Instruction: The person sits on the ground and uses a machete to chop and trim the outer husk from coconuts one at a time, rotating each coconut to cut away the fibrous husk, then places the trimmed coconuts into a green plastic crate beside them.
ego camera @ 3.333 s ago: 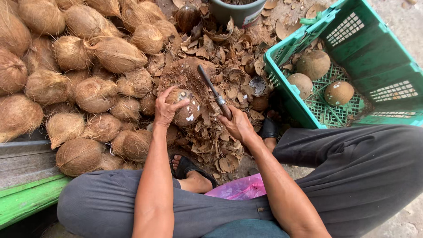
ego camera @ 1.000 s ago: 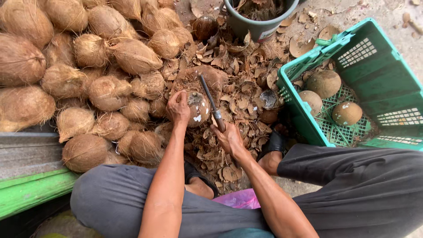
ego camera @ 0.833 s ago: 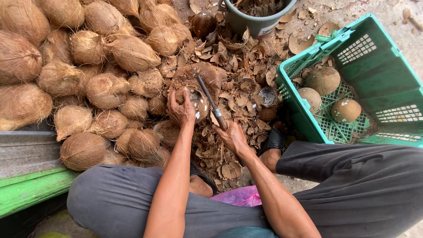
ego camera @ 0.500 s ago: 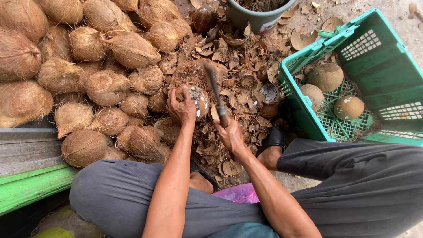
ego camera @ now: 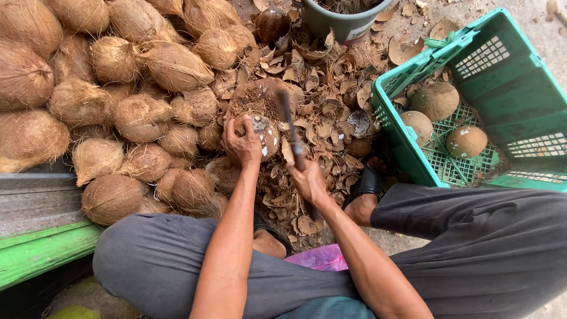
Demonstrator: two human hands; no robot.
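Coconut [ego camera: 264, 133], partly stripped with pale patches showing through its brown shell, sits under our left hand [ego camera: 242, 145], whose grip is closed over its near side, steadying it on a rounded wooden block [ego camera: 257, 97] amid the husk litter. Our right hand [ego camera: 307, 183] is wrapped tight around the handle of a long dark knife [ego camera: 289, 127], the blade pointing away from us and lying just beside the coconut on its right; the blade is blurred, so we cannot tell whether its edge touches the shell.

Around the block the ground is covered with shell and husk chips [ego camera: 328, 121]. To our left a heap of unhusked fibrous coconuts [ego camera: 142, 71] spreads up to the top edge of the view, the nearest ones just beside the left hand. To our right stands a green plastic crate [ego camera: 502, 100] with latticed walls, holding three cleaned round coconuts [ego camera: 436, 101] on its floor, well apart from the knife. Beyond the chips, at the top, stands a dark grey bucket [ego camera: 345, 23], with a dark smooth coconut [ego camera: 271, 25] next to it.

We sit with knees wide in grey trousers [ego camera: 490, 248], a black sandal [ego camera: 369, 183] on our right foot near the crate. A green-painted plank [ego camera: 41, 257] runs along the lower left, and a pink plastic bag [ego camera: 322, 260] lies between our legs.
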